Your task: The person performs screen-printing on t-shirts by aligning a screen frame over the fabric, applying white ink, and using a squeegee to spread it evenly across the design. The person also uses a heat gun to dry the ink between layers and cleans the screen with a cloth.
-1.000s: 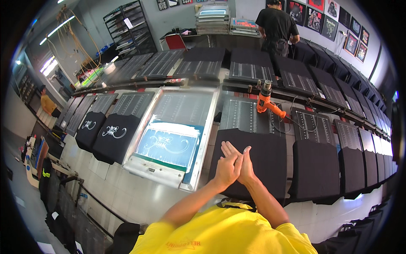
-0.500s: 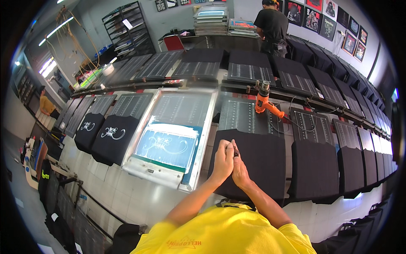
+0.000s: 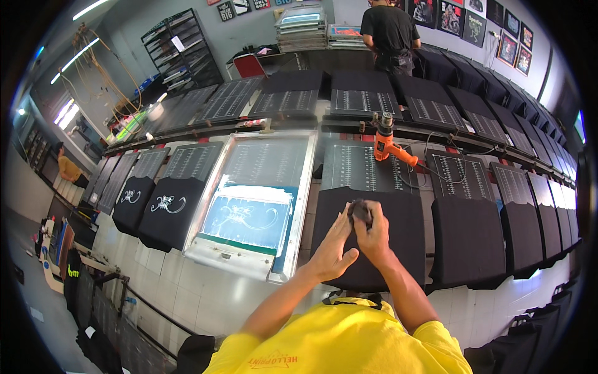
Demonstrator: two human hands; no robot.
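Your right hand (image 3: 374,232) closes around a small dark wad (image 3: 360,210) over the black shirt (image 3: 367,249) stretched on the surface (image 3: 212,293) before you, while your left hand (image 3: 333,246) lies flat and open beside it, fingertips touching the wad. Just left sits a metal-framed printing screen (image 3: 255,199) with a blue-green panel. Beyond the shirt stands an orange heat gun (image 3: 389,144), and framed posters (image 3: 492,25) line the far right wall.

A bright yellow short-sleeved T-shirt (image 3: 349,340) is worn, with small orange print seen on the chest near the lower edge. Both forearms are left bare below the sleeves; the hands (image 3: 352,240) are ungloved.
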